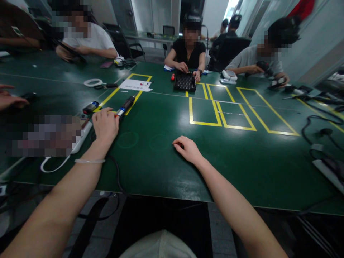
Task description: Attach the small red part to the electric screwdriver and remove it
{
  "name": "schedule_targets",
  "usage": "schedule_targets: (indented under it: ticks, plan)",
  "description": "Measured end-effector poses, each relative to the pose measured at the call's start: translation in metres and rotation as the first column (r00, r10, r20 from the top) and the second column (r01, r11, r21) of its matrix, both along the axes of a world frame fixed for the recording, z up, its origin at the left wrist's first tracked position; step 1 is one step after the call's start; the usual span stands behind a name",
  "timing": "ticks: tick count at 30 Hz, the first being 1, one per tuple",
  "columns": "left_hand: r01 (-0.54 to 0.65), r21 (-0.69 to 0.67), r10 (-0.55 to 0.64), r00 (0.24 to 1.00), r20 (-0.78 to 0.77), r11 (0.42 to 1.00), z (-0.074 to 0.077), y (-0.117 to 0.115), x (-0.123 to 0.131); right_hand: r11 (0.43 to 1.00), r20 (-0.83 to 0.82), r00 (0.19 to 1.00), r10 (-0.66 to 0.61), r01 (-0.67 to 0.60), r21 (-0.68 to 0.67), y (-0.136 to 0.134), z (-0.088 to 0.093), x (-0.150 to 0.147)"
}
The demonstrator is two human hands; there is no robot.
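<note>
My left hand [106, 123] is at the left of the green table [161, 172], its fingers curled down at the near end of a black and silver cylindrical tool [125, 106] with a blue band. The palm side is hidden, and the tool points away to the right. Just beyond my knuckles lies a short dark cylinder [90, 107] with a blue band and a red end. My right hand [187, 148] rests on the bare tabletop, thumb and fingers brought together in a loose curl. No object shows in it.
Yellow tape rectangles [205, 124] mark the table. Across from me, a person [189, 50] works over a black tray [185, 81]. White paper [135, 85] and a white ring [93, 82] lie ahead left. A white power strip [82, 138] is beside my left wrist; black cables [309, 122] lie right.
</note>
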State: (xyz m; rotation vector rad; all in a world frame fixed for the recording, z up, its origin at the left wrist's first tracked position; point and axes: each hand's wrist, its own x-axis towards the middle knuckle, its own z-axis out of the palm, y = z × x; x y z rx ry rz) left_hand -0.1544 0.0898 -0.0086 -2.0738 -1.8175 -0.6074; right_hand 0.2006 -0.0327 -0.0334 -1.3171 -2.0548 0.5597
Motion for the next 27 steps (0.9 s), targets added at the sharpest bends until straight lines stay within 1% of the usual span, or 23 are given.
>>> schedule_targets:
  ticks: [2, 3, 4, 5, 6, 8, 9, 10, 11, 13, 15, 16, 18, 19, 21, 24, 25, 27]
  plan:
    - [0.054, 0.019, -0.056, 0.99, 0.128, 0.998, 0.003, -0.001, 0.005, 1.0, 0.006, 1.0, 0.0, 0.0, 0.001, 0.0, 0.001, 0.0]
    - [0.094, -0.001, -0.092, 0.971, 0.221, 0.996, 0.005, -0.001, 0.009, 1.0, 0.007, 1.0, -0.001, 0.001, 0.002, 0.0, 0.001, 0.0]
    - [0.149, -0.042, -0.126, 0.934, 0.335, 0.988, 0.007, -0.002, 0.015, 1.0, 0.008, 1.0, -0.002, 0.002, 0.004, 0.001, 0.001, 0.0]
    - [0.222, -0.096, -0.154, 0.874, 0.461, 0.97, 0.01, -0.004, 0.022, 1.0, 0.004, 1.0, -0.002, 0.002, 0.005, 0.001, 0.0, 0.0]
    - [0.308, -0.146, -0.171, 0.796, 0.581, 0.94, 0.013, -0.007, 0.032, 1.0, -0.005, 1.0, -0.001, 0.001, 0.003, 0.001, 0.0, 0.0]
    - [0.489, -0.204, -0.177, 0.624, 0.761, 0.848, 0.02, -0.017, 0.055, 1.0, -0.047, 0.999, 0.005, -0.005, -0.006, 0.001, -0.001, 0.0]
    - [0.551, -0.205, -0.185, 0.57, 0.801, 0.809, 0.024, -0.024, 0.068, 1.0, -0.08, 0.997, 0.008, -0.01, -0.013, 0.002, -0.001, -0.001]
    - [0.606, -0.214, -0.19, 0.532, 0.825, 0.766, 0.028, -0.031, 0.082, 1.0, -0.12, 0.993, 0.01, -0.013, -0.023, 0.002, -0.002, -0.001]
    - [0.668, -0.233, -0.189, 0.496, 0.848, 0.707, 0.032, -0.039, 0.095, 0.999, -0.167, 0.986, 0.013, -0.019, -0.039, 0.002, -0.002, -0.001]
    - [0.78, -0.259, -0.186, 0.429, 0.884, 0.57, 0.038, -0.053, 0.119, 0.995, -0.282, 0.959, 0.013, -0.041, -0.094, 0.002, -0.003, -0.002]
    - [0.843, -0.284, -0.185, 0.402, 0.897, 0.456, 0.04, -0.064, 0.138, 0.982, -0.425, 0.905, 0.004, -0.083, -0.167, 0.003, -0.005, -0.003]
    - [0.861, -0.295, -0.187, 0.398, 0.898, 0.415, 0.039, -0.068, 0.144, 0.974, -0.501, 0.866, -0.003, -0.111, -0.198, 0.003, -0.006, -0.003]
    - [0.878, -0.305, -0.185, 0.392, 0.901, 0.37, 0.034, -0.072, 0.153, 0.957, -0.631, 0.776, -0.003, -0.181, -0.228, 0.005, -0.007, -0.004]
    - [0.882, -0.306, -0.18, 0.387, 0.904, 0.358, 0.031, -0.074, 0.155, 0.947, -0.669, 0.743, 0.0, -0.215, -0.239, 0.005, -0.007, -0.004]
    - [0.889, -0.309, -0.164, 0.379, 0.911, 0.338, 0.025, -0.075, 0.156, 0.93, -0.709, 0.705, 0.006, -0.264, -0.254, 0.005, -0.006, -0.005]
    - [0.896, -0.314, -0.155, 0.375, 0.914, 0.313, 0.017, -0.075, 0.155, 0.914, -0.727, 0.686, 0.011, -0.302, -0.271, 0.005, -0.005, -0.008]
    - [0.897, -0.312, -0.155, 0.372, 0.915, 0.313, 0.016, -0.075, 0.154, 0.911, -0.73, 0.683, 0.01, -0.307, -0.275, 0.004, -0.005, -0.009]
    - [0.896, -0.294, -0.148, 0.357, 0.922, 0.333, 0.013, -0.074, 0.154, 0.909, -0.734, 0.679, 0.004, -0.308, -0.28, 0.003, -0.005, -0.01]
